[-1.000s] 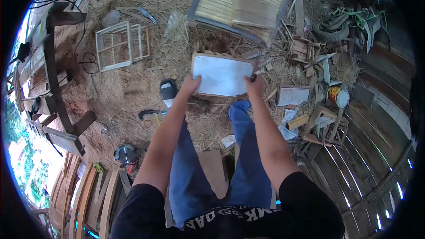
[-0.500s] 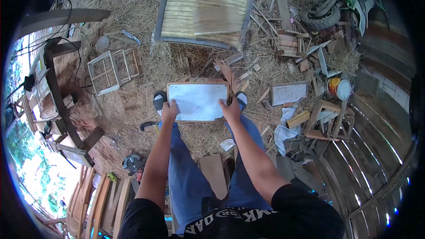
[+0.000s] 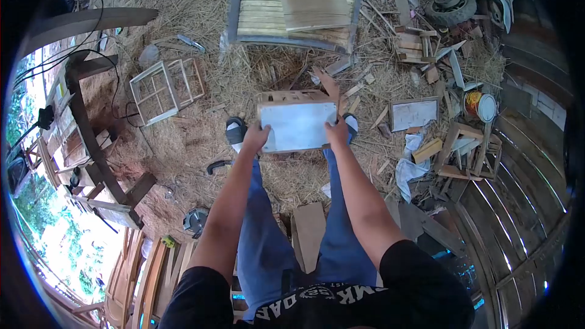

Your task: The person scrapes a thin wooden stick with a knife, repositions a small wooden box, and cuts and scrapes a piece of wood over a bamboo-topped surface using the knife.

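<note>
From the box (image 3: 298, 127), open straw floor (image 3: 244, 76) to pass at 11 o'clock, slatted panel (image 3: 261, 15) barring 12, splintered board (image 3: 331, 84) at 1, shoes (image 3: 236, 135) at 3 and 9, legs (image 3: 262, 210) at 5 and 7

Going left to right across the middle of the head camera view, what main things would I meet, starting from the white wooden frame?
White wooden frame → left hand → white panel → right hand → framed board → bucket.
</note>
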